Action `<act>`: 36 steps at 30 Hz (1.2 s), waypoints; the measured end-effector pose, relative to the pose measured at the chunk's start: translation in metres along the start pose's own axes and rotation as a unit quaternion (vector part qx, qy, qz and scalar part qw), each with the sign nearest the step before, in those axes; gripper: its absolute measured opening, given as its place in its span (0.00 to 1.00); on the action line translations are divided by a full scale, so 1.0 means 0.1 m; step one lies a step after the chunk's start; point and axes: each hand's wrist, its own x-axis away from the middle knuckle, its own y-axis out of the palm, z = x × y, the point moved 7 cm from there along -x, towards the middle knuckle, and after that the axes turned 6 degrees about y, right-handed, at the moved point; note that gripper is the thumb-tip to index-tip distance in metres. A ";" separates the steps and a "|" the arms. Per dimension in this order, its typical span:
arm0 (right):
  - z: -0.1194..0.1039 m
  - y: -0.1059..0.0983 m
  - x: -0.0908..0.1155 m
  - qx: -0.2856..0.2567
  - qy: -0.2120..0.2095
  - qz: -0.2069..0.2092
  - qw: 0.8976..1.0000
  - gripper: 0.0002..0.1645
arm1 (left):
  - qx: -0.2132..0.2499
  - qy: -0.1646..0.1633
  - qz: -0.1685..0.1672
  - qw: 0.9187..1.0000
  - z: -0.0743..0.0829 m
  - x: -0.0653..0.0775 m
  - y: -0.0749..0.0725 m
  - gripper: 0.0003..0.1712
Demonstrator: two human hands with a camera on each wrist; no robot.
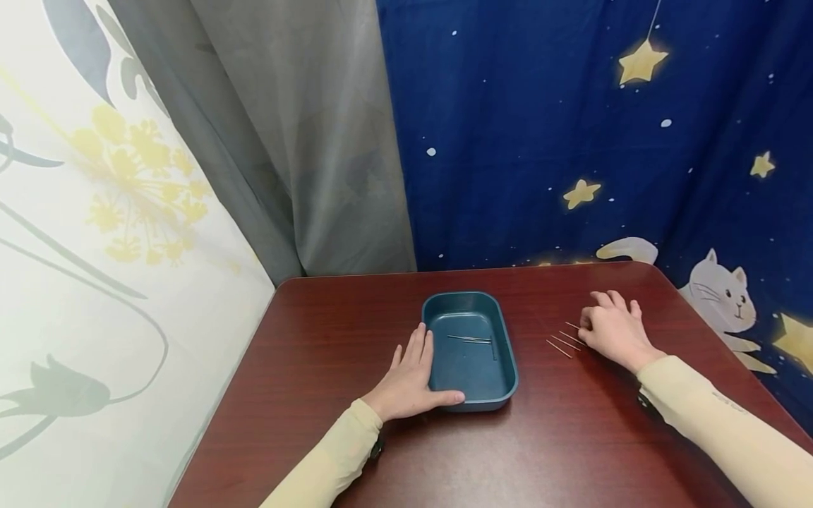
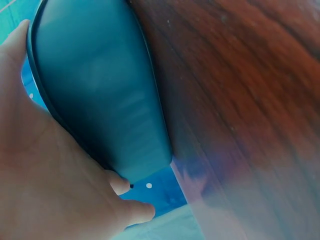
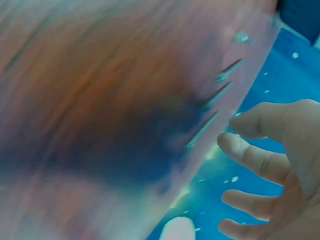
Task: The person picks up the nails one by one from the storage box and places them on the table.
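Head view: a dark teal, rounded rectangular tray (image 1: 470, 377) sits on a glossy reddish-brown wood-grain table (image 1: 324, 346). At least three slender metal rods (image 1: 470, 339) lie on its floor, two nearly side by side, another crosswise near their right ends. The left hand (image 1: 409, 384) rests against the tray, fingers extended along the left rim, thumb along the near corner. Right of the tray, well apart from it, four thin metallic sticks (image 1: 559, 349) lie in a slanting row; the right hand (image 1: 616, 331) is at the far end, partly hiding the farthest. Its thumb and forefinger leave a narrow gap, with nothing visible between. Behind hang a grey curtain (image 1: 336, 141) and a navy star-patterned curtain (image 1: 521, 127).
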 end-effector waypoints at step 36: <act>-1.88 0.40 -0.12 0.091 -0.126 -0.103 0.983 0.12 | 0.008 0.002 0.000 1.000 0.00 -0.01 0.00 0.77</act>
